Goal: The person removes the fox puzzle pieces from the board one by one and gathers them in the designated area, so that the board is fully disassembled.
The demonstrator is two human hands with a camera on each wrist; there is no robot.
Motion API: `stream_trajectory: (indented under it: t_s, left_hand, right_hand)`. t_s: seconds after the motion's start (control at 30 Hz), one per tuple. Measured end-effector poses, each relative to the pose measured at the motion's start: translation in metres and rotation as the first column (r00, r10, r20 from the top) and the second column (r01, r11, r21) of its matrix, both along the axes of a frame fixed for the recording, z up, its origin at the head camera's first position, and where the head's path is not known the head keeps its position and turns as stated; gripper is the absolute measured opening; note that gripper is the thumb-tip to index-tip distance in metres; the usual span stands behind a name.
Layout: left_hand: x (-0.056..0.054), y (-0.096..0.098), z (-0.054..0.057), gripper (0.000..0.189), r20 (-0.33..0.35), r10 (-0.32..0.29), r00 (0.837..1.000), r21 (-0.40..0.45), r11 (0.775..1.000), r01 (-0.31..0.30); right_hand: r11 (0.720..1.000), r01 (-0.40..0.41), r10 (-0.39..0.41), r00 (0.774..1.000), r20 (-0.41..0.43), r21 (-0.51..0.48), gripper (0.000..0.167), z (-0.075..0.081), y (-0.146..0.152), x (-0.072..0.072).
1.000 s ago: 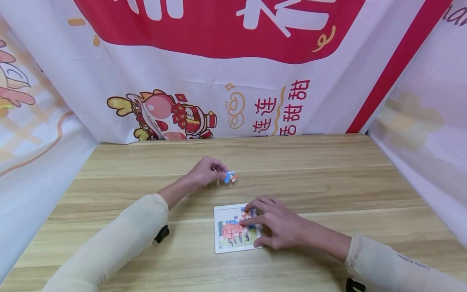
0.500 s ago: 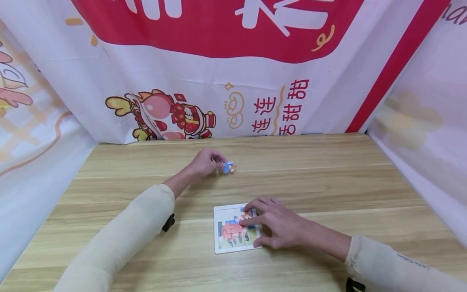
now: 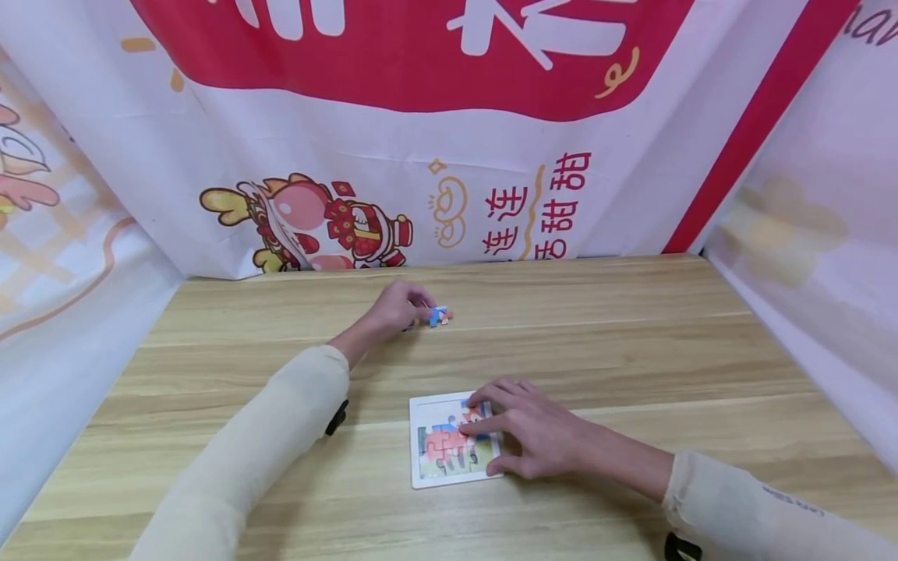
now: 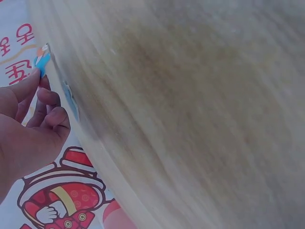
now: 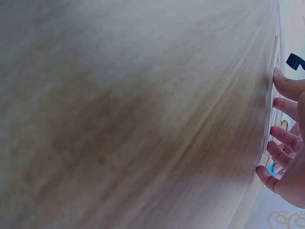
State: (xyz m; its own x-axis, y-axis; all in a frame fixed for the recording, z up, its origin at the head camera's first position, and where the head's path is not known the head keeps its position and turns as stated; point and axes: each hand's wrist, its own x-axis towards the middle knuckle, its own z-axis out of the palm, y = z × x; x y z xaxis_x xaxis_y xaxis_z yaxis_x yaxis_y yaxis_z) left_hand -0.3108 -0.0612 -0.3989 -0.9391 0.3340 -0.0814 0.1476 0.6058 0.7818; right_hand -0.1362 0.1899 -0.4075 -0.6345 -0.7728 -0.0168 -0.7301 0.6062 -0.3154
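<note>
A small puzzle piece (image 3: 440,315) in blue, orange and white is pinched between the thumb and fingertips of the left hand (image 3: 396,306), whose other fingers are curled in loosely. It is held well beyond the far edge of the white puzzle tray (image 3: 436,411); whether the counter is touched by it cannot be told. Just beside those curled fingers, also beyond the tray, a flat pale-blue item (image 4: 71,100) is seen in the left wrist view, too blurred to be identified.

The right hand (image 3: 536,432) is spread wide, with nothing gripped. Its fingertips are rested on the right part of the tray, and its thumb is set at the tray's right edge. Within the tray, joined pieces (image 3: 445,442) in pink, blue and green are laid along the lower part, and a white base is shown at the upper left.

Both forearms are covered by cream sleeves, the left sleeve (image 3: 259,436) being seen to the left of the tray and the right sleeve (image 3: 744,495) to its right. The tray is borne by a wood-grained counter (image 3: 666,335), which is backed, beyond the tray, by a red and white printed cloth (image 3: 421,132).
</note>
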Motion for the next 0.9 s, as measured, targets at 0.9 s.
stream_trajectory:
  t_s: [0.9]
  left_hand:
    - [-0.011,0.011,-0.003,0.006,-0.094,-0.071,0.993,-0.201,0.978,0.051]
  right_hand:
    - [1.000,-0.005,0.005,1.000,-0.001,0.000,0.059,0.000,0.000,-0.001]
